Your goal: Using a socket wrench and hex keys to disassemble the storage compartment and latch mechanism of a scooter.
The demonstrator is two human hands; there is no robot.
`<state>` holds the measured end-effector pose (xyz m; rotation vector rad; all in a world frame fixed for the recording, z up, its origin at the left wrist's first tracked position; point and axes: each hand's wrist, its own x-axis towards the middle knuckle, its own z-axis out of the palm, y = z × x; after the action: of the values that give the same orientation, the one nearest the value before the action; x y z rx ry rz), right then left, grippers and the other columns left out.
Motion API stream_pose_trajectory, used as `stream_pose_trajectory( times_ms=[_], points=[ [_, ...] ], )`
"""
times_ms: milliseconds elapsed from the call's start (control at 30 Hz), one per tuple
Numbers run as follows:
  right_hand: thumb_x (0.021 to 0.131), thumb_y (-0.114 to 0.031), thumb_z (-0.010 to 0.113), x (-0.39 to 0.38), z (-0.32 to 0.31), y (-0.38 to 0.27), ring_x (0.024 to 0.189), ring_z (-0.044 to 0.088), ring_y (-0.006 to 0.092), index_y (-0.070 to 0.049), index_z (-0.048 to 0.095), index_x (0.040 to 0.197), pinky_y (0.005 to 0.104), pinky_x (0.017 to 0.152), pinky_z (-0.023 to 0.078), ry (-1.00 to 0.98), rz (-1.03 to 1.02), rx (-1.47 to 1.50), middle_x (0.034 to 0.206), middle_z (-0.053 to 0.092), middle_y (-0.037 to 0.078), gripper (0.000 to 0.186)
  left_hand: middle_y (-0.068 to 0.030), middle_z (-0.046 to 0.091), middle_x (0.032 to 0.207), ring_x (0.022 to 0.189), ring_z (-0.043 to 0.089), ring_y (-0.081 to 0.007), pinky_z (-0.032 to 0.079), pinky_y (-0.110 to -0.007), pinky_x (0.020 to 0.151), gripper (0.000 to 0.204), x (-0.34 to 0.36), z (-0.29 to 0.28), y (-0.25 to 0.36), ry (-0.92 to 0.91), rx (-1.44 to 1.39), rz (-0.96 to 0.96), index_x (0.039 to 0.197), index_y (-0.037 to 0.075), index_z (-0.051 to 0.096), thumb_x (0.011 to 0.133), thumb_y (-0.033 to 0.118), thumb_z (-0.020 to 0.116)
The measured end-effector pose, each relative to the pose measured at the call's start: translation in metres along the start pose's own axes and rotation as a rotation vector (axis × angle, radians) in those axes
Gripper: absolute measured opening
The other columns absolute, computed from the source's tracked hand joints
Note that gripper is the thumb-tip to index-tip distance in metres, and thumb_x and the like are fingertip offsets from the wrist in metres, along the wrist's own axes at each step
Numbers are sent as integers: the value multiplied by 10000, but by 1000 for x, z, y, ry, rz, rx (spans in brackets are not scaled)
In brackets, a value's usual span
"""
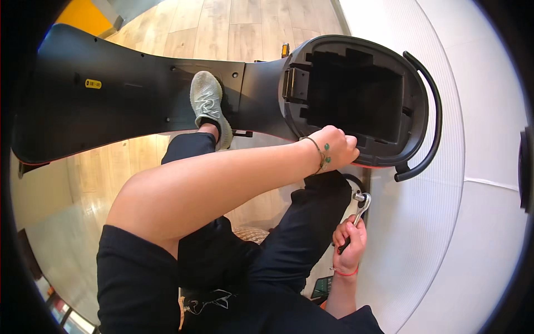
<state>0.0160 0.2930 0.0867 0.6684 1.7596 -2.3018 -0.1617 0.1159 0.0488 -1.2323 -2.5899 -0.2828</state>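
A black electric scooter body (139,83) stretches across the view, with an open seat compartment (356,94) at its right end. My left arm reaches across from the lower left. My left hand (332,146) is closed at the compartment's near rim, its fingers curled; what they hold, if anything, is hidden. Lower down, my right hand (350,240) is wrapped round the dark handle of a silver ratchet wrench (361,207). The wrench's head points up, beside my dark-trousered knee and just below the compartment.
A curved black grab rail (434,117) rings the scooter's right end. My foot in a pale sneaker (207,99) rests on the scooter's flat middle. A white ribbed wall (445,222) stands close on the right. Part of a green case (321,287) shows by my right forearm. Wood-pattern floor (222,28) lies beyond.
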Motion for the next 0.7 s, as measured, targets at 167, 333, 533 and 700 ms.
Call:
stream_pose_trajectory(
  times_ms=[167,333,533,700],
  points=[
    [921,-90,499,-18,-1,-4,498,359,62,-53,488,998,201,442,297,54,-14,17,671,394,-11,86,-38,598,809,690,680,-174,510,-283,527,122,7,-12,-11,-57,36,154,884,109,629,787,174,664],
    [920,-74,510,-18,-18,3,514,379,63,-59,488,1002,203,457,301,108,30,15,667,416,-15,86,-50,592,856,770,681,-192,542,-313,595,111,6,-10,-17,-115,-35,130,909,103,602,827,171,632],
    [926,-63,514,-8,-34,11,518,388,69,-50,489,1012,210,460,310,146,53,61,672,425,-7,91,-32,515,799,701,612,-174,505,-308,556,214,6,-6,-24,-75,-65,131,883,120,546,816,270,683],
    [928,-34,556,9,-44,25,528,414,54,-32,499,976,213,468,321,141,71,52,666,458,-9,75,-29,515,786,689,605,-170,504,-315,558,236,11,-15,-17,-114,-64,146,859,125,548,801,295,701]
  ],
)
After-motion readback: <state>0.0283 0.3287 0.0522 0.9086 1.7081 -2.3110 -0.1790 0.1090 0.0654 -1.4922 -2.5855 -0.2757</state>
